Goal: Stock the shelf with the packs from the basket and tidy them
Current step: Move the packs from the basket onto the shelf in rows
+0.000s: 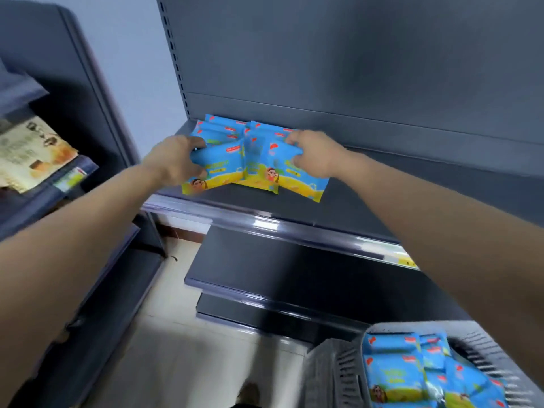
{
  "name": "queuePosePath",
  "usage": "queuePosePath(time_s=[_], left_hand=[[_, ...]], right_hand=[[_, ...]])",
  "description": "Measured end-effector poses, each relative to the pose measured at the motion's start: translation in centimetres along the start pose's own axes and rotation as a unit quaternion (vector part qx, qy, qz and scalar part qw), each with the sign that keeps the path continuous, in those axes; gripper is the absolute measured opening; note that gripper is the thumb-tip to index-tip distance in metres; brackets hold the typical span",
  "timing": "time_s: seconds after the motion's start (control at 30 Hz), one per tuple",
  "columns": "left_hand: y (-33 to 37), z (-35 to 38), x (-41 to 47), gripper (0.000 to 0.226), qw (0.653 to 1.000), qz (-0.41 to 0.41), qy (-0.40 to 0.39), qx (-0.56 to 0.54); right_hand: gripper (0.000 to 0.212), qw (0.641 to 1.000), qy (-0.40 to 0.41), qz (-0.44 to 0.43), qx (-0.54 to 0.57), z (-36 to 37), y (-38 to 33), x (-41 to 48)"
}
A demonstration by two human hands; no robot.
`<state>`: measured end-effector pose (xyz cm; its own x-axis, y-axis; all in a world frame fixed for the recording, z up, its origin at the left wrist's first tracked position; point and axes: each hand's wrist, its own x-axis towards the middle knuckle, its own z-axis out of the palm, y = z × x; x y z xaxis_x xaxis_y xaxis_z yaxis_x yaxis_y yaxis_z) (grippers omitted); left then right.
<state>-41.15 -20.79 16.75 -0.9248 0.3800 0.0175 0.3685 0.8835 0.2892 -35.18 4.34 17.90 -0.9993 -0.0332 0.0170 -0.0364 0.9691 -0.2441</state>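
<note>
The picture is a little blurred, so the print on the packs cannot be read; only a cartoon face and some red marks show. The basket (332, 375) is cut off by the lower right corner, and only part of its grey slotted plastic wall is visible. Inside it lie blue and yellow packs (394, 375), one over another; how many, I cannot tell.

On the dark metal shelf (382, 195), near its left end, more of the same packs sit in a small group. The back ones are mostly hidden behind the two front ones, which touch each other in the middle. The left hand (176, 160) grips the front left pack (223, 163), its fingers curled round the pack's left edge. The right hand (315, 154) grips the front right pack (294, 181) at its upper part, and the fingers sink into the wrapper.

The packs are soft, puffy pillows of glossy film with flat sealed edges. A clear shiny plastic strip (265, 223) runs along the shelf front. On the neighbouring rack at the left lie beige packets (32, 151), partly cut off by the frame.
</note>
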Motion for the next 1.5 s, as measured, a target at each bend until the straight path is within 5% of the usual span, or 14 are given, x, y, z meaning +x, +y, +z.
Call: queuePosePath(time_s=[0.3,0.43,0.87,1.13,1.27,1.5], left_hand=[[-7.2,0.3,6.2,0.050,0.998,-0.027,-0.040,0.042],[-8.0,1.8,7.8,0.052,0.998,-0.026,-0.042,0.038],[-7.3,4.6,11.6,0.066,1.000,0.007,0.019,0.013],[-6.3,5.5,10.1,0.081,0.999,-0.009,0.002,0.034],[-3.5,5.4,8.3,0.079,0.997,0.003,0.037,0.068],[10.9,6.8,1.6,0.055,0.981,0.180,0.063,-0.019]], right_hand=[[0.046,0.997,-0.073,0.026,0.021,5.7,-3.5,6.6],[0.057,0.994,-0.093,0.012,-0.057,6.7,-4.1,7.5],[0.054,0.990,0.057,0.049,-0.118,8.3,-1.5,8.9],[0.048,0.995,0.071,0.041,-0.062,7.5,-0.1,6.1],[0.046,0.994,0.097,0.038,-0.042,6.2,1.4,2.7],[0.040,0.987,0.145,0.057,-0.041,3.7,6.7,-8.2]])
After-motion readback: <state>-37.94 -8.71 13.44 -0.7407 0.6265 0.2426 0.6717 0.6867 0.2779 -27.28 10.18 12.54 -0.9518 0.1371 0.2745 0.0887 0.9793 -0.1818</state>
